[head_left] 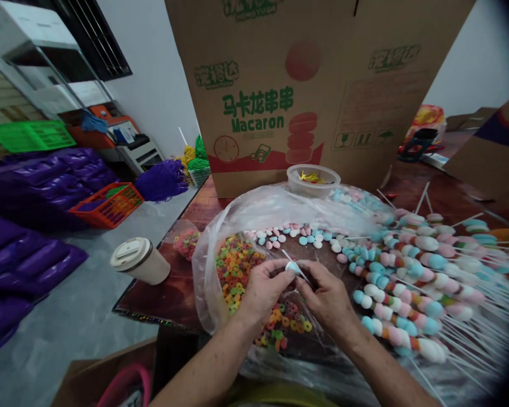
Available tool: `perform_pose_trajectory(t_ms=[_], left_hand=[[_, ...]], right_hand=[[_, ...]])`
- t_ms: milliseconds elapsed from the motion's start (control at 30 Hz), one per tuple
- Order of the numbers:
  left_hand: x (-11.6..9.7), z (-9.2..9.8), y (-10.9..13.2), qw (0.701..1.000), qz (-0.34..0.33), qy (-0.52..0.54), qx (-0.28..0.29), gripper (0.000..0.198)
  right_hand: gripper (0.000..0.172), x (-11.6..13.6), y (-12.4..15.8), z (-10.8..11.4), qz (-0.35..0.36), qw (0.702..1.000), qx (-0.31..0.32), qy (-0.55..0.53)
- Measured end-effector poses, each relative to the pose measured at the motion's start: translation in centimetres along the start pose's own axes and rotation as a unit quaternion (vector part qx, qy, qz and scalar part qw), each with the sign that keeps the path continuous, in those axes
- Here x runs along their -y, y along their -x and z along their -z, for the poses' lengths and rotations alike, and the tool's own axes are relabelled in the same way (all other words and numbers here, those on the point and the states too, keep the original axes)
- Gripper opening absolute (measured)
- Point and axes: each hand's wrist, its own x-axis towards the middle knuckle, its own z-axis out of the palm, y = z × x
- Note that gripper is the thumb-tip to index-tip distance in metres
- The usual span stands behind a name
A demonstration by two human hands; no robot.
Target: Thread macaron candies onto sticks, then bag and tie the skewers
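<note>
Above the table, my left hand [263,285] is closed, pinching a pale blue and white marshmallow [292,266] between thumb and fingers. A thin white stick [285,255] passes through or behind the marshmallow; which of the two, I cannot tell. The stick's lower part lies in the closed fingers of my right hand [324,291]. Beneath my hands are many small ring-shaped gummies [240,268] in orange, yellow, green and red. Behind them lie loose pink, white and blue marshmallows [307,238]. Finished-looking marshmallow skewers [407,308] are piled to the right of my right hand.
A large cardboard box [254,141] stands at the back, with a plastic tub [314,182] before it. Clear plastic sheeting [206,282] surrounds the candies. A lidded cup [141,260] stands at the table's left edge. Purple bags [29,271] and an orange basket [108,206] are on the floor.
</note>
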Motion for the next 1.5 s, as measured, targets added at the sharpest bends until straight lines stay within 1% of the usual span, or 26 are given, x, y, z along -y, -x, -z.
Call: perform_pose_trajectory(t_ms=[67, 133, 200, 233, 300, 400, 467, 533, 567, 633, 700, 800, 867, 1000, 1067, 1133, 1167, 1233, 1333, 1400, 1433, 1500], left_hand=[[-0.2, 0.3, 0.2, 0.999, -0.007, -0.031, -0.019, 0.034], [-0.2, 0.5, 0.5, 0.998, -0.017, -0.049, -0.019, 0.032], [-0.1, 0.6, 0.8, 0.998, -0.032, -0.061, -0.003, 0.030], [0.1, 0.6, 1.0, 0.997, -0.038, -0.068, 0.003, 0.031], [0.4, 0.6, 1.1, 0.996, -0.043, -0.082, -0.001, 0.033], [0.9, 0.9, 0.9, 0.995, -0.042, -0.086, -0.029, 0.029], [1.1, 1.2, 0.6, 0.994, -0.046, -0.083, -0.052, 0.026], [1.2, 1.5, 0.3, 0.991, -0.055, -0.091, -0.079, 0.025], [1.3, 1.6, 0.2, 0.989, -0.061, -0.100, -0.088, 0.025], [1.4, 1.8, 0.1, 0.985, -0.081, -0.125, -0.090, 0.024], [1.5, 1.7, 0.2, 0.978, -0.105, -0.158, -0.085, 0.022], [1.8, 1.5, 0.4, 0.961, -0.138, -0.227, -0.080, 0.020], [1.9, 1.4, 0.5, 0.944, -0.155, -0.279, -0.085, 0.021], [2.2, 1.5, 0.8, 0.897, -0.195, -0.383, -0.100, 0.022], [2.5, 1.5, 1.0, 0.876, -0.220, -0.418, -0.098, 0.022], [3.1, 1.4, 1.2, 0.868, -0.224, -0.430, -0.105, 0.023], [3.5, 1.3, 1.3, 0.872, -0.215, -0.427, -0.109, 0.023], [4.3, 1.1, 1.4, 0.890, -0.183, -0.404, -0.108, 0.022], [4.9, 0.8, 1.2, 0.913, -0.150, -0.371, -0.075, 0.022], [4.8, 0.9, 0.9, 0.911, -0.142, -0.381, -0.071, 0.022], [4.6, 0.9, 0.7, 0.904, -0.139, -0.397, -0.079, 0.022], [4.5, 1.0, 0.7, 0.885, -0.140, -0.434, -0.089, 0.022]], right_hand=[[0.024, 0.4, 0.3, 0.5, -0.003, 0.999, 0.041, -0.026], [0.024, 0.6, 0.5, 0.6, -0.046, 0.994, 0.062, -0.076], [0.023, 0.6, 0.5, 0.3, -0.084, 0.990, 0.050, -0.104], [0.022, 0.6, 0.5, 0.1, -0.091, 0.989, 0.039, -0.106], [0.020, 0.5, 0.3, -0.2, -0.086, 0.991, 0.028, -0.102], [0.025, 0.5, 0.6, 0.3, -0.071, 0.992, 0.054, -0.094], [0.030, 0.6, 1.4, 1.3, -0.053, 0.994, 0.085, -0.039], [0.032, 0.7, 2.7, 2.2, -0.034, 0.991, 0.110, 0.073], [0.032, 0.7, 3.4, 2.5, -0.029, 0.982, 0.120, 0.140], [0.033, 0.8, 4.5, 2.8, -0.031, 0.956, 0.134, 0.259], [0.036, 1.1, 5.1, 2.6, -0.038, 0.926, 0.143, 0.347], [0.037, 1.7, 4.9, 2.2, -0.052, 0.888, 0.160, 0.428], [0.036, 2.2, 4.6, 2.1, -0.067, 0.867, 0.178, 0.460], [0.033, 3.3, 4.4, 1.7, -0.077, 0.844, 0.201, 0.491], [0.033, 3.8, 4.5, 1.3, -0.071, 0.842, 0.200, 0.497], [0.030, 4.1, 4.6, 0.8, -0.061, 0.847, 0.191, 0.492], [0.027, 4.1, 4.6, 0.6, -0.058, 0.850, 0.184, 0.490], [0.021, 4.0, 4.4, 0.0, -0.059, 0.853, 0.172, 0.490], [0.020, 2.9, 3.8, -0.4, -0.072, 0.853, 0.180, 0.485], [0.021, 1.9, 3.5, -0.3, -0.083, 0.867, 0.200, 0.448], [0.021, 1.5, 3.4, -0.3, -0.089, 0.876, 0.212, 0.425], [0.023, 0.5, 3.3, -0.2, -0.112, 0.883, 0.233, 0.392]])
